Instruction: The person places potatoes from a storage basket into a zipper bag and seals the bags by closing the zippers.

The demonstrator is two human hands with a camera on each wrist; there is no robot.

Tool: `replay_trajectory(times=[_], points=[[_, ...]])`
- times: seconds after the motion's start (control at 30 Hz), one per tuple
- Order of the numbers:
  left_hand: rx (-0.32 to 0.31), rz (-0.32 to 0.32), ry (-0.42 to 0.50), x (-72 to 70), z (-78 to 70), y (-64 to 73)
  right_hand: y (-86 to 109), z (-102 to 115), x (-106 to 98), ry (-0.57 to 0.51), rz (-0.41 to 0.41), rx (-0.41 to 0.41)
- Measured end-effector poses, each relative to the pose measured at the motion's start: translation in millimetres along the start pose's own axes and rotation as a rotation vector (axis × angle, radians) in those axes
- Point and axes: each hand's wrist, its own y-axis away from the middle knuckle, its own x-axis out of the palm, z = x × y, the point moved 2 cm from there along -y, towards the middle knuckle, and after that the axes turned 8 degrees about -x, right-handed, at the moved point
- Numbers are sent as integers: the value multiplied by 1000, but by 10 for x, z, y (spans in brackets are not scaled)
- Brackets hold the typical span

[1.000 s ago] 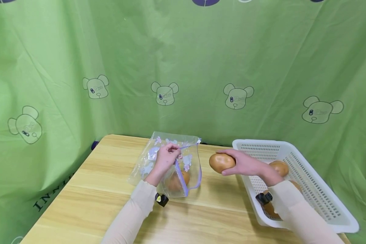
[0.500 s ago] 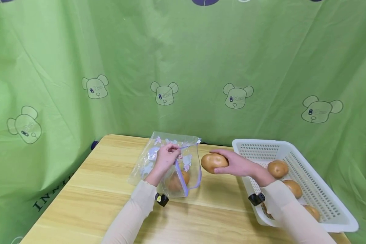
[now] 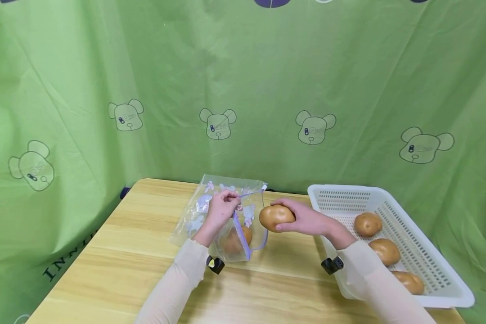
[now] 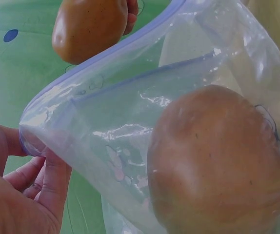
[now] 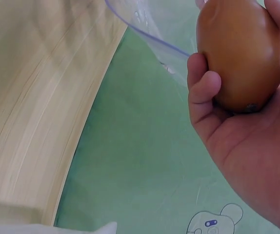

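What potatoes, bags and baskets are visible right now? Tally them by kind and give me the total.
Potatoes: 5 (1 in the right hand, 1 in the bag, 3 in the basket)
Bags: 1
Baskets: 1
Total: 7

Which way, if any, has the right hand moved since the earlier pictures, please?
Yes: in the head view, the right hand has moved left, away from the basket toward the bag.

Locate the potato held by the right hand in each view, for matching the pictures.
Head: the potato is right of centre, lower half, in the right hand.
Left wrist: the potato is at the top, left of centre.
Right wrist: the potato is at upper right.
Shared landmark: the purple bag rim.
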Motion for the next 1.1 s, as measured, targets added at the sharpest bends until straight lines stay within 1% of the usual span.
replay_trajectory(times=[0.13,0.37,0.5,0.6,0.77,0.93,1.1], points=[[-3,0,5,4,-1,4,-27,44,24,-3,-4,11],[-10,5,5,4,-15,5,-50,80,68,9,2,-17],[-14,12,-1,1,-27,13,-67,127,83,9,14,-24],[-16,17,1,-2,-31,16,-89,152,102,17,27,-44],[-7,23,16,-5,-45,22,-124,135,151,19,43,-63],[8,21,18,2,-68,29,-143,101,193,16,41,-27],[22,12,-1,2,-89,36,-149,126,210,55,24,6]])
